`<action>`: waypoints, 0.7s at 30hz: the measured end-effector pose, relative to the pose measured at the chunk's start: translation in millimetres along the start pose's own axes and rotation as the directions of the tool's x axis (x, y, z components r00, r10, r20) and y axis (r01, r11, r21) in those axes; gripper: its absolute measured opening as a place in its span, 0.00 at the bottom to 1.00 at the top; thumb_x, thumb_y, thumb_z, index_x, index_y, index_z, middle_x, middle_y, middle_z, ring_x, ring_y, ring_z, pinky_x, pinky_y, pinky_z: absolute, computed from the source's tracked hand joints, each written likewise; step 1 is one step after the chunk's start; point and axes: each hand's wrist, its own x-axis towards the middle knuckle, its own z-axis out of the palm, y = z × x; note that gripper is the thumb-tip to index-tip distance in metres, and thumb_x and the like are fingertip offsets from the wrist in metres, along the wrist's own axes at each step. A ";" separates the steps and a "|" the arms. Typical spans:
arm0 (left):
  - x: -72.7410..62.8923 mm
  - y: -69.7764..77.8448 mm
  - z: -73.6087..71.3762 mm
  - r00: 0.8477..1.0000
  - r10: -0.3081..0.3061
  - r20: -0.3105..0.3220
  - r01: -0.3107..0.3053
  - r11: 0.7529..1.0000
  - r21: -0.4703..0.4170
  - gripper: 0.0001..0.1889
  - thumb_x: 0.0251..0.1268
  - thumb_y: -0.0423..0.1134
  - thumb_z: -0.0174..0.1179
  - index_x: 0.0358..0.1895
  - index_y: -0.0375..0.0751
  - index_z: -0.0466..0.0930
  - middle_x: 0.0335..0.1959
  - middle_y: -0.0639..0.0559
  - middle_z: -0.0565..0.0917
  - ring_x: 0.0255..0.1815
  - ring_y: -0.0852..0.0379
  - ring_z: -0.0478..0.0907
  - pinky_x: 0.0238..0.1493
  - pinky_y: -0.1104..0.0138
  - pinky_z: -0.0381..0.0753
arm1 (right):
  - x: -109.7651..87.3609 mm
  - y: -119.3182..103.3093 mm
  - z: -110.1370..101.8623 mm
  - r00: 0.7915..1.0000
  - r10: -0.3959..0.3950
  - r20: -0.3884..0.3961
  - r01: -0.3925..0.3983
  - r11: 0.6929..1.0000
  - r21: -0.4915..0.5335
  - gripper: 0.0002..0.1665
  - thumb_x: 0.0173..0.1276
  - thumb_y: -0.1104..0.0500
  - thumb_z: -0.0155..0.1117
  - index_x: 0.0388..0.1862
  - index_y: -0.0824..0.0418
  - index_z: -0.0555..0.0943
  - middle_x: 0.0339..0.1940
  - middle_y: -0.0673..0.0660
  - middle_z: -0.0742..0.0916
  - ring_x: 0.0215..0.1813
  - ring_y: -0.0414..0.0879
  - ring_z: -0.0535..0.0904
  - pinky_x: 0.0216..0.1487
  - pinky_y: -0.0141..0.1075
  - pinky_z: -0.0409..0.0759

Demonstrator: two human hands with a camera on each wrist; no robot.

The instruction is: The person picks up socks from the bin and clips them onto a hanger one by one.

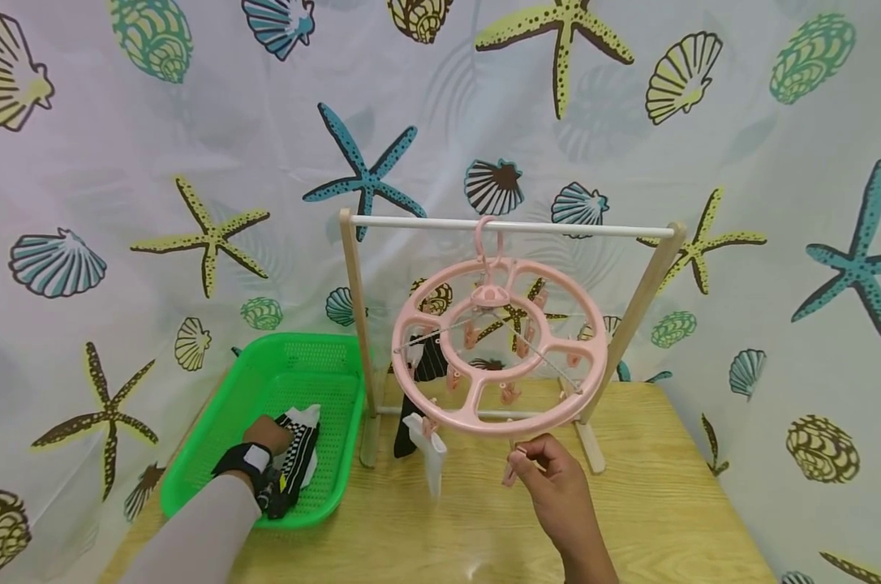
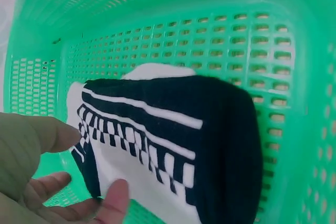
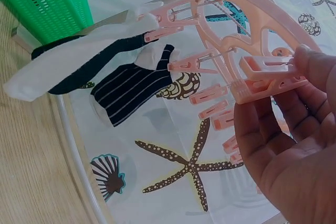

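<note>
My left hand (image 1: pixel 271 438) reaches into the green basket (image 1: pixel 263 350), at the near end of some black-and-white socks (image 1: pixel 300 442). In the left wrist view, its thumb and fingers are spread apart at the edge of a black sock (image 2: pixel 226 129) with white stripes and a checked band. My right hand (image 1: pixel 560 487) pinches a pink clothespin (image 3: pixel 268 66) that hangs from the round pink drying hanger (image 1: pixel 495 426). White and dark socks (image 3: pixel 58 74) and a striped sock (image 3: pixel 134 93) hang from other clips on its left side.
The hanger hooks over the white rod (image 1: pixel 586 229) of a stand with wooden posts (image 1: pixel 356 300). Stand and basket rest on a wood-grain table (image 1: pixel 484 527). Behind hangs a white curtain (image 1: pixel 440 146) printed with starfish and shells. Several unused clips (image 3: pixel 210 95) dangle under the hanger.
</note>
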 end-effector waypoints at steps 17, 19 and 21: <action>-4.6 13.4 8.7 0.977 0.105 -0.183 -0.122 0.989 -0.086 0.22 0.67 0.39 0.57 0.52 0.18 0.76 0.48 0.24 0.79 0.48 0.29 0.77 0.50 0.45 0.75 | 1.7 5.0 -2.7 1.000 -0.004 0.027 0.004 1.000 -0.005 0.10 0.70 0.60 0.66 0.37 0.67 0.78 0.33 0.62 0.84 0.37 0.49 0.82 0.40 0.39 0.79; -2.4 14.7 10.0 0.969 0.135 -0.205 -0.151 0.986 -0.063 0.16 0.66 0.37 0.56 0.38 0.21 0.79 0.33 0.30 0.81 0.34 0.37 0.78 0.39 0.51 0.77 | 2.0 5.0 -3.1 1.000 0.003 0.024 -0.003 1.000 -0.013 0.09 0.69 0.60 0.66 0.37 0.66 0.79 0.34 0.64 0.83 0.38 0.49 0.82 0.40 0.39 0.78; -0.7 16.7 11.4 0.967 0.145 -0.211 -0.161 0.985 -0.062 0.15 0.64 0.36 0.55 0.22 0.28 0.75 0.18 0.42 0.75 0.21 0.47 0.72 0.26 0.58 0.72 | 2.4 5.0 -3.4 1.000 0.012 0.020 -0.011 1.000 -0.018 0.09 0.69 0.61 0.66 0.37 0.66 0.79 0.35 0.65 0.83 0.39 0.49 0.81 0.40 0.38 0.78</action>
